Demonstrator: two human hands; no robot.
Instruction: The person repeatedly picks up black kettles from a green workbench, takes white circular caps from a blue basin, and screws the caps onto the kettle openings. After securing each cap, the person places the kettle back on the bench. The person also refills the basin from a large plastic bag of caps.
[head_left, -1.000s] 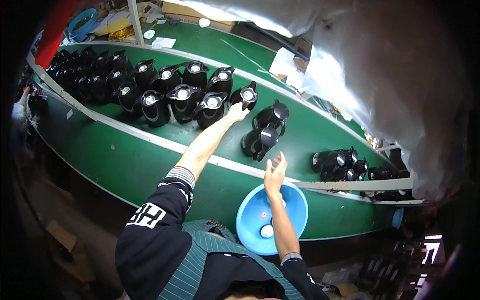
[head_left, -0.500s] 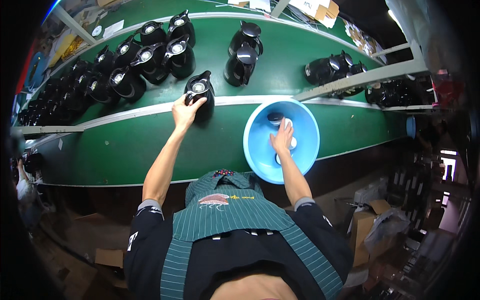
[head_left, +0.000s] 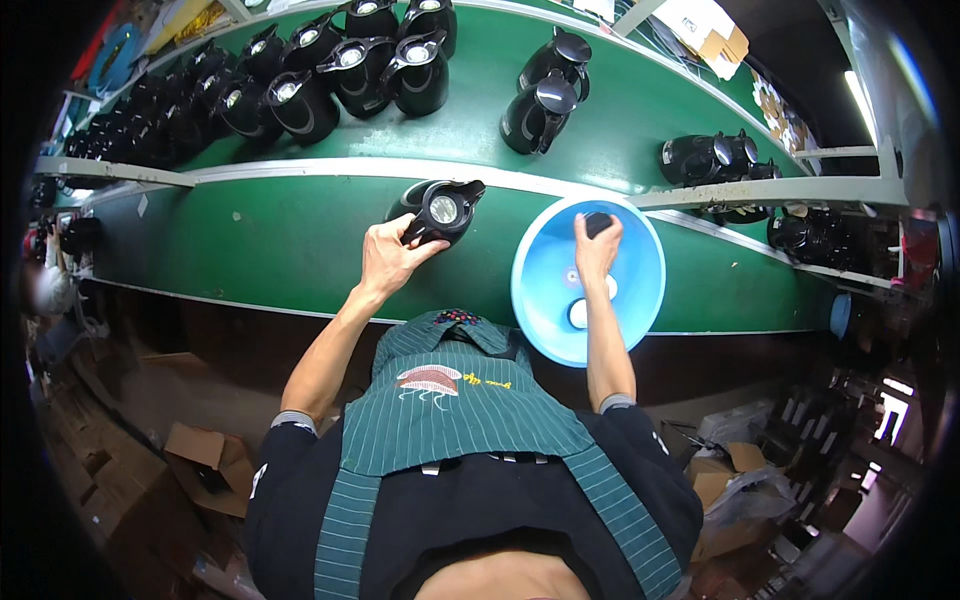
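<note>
My left hand [head_left: 392, 256] is closed round the handle of a black jug [head_left: 443, 212], whose uncovered mouth shows a shiny silvery inside. The jug stands at the near side of the green bench, its spout turned to the right. Over a light-blue basin [head_left: 644, 310] to the right, my right hand [head_left: 597, 250] grips a black lid [head_left: 598, 223] between thumb and fingers. Lower in the basin lie a few small round pieces, among them a white-topped lid [head_left: 578, 314], partly behind my right wrist.
Several lidless black jugs [head_left: 363, 85] crowd the far left of the green bench [head_left: 300, 220]. Two lidded jugs [head_left: 540, 115] stand beyond the basin, and more lidded ones [head_left: 697, 158] at right. A white metal rail [head_left: 770, 194] crosses on the right. Cardboard boxes [head_left: 205, 450] lie below the bench.
The jug in my left hand has come off the rail line onto the nearer strip, its spout turning rightward. My right hand has taken up a black lid from the basin.
</note>
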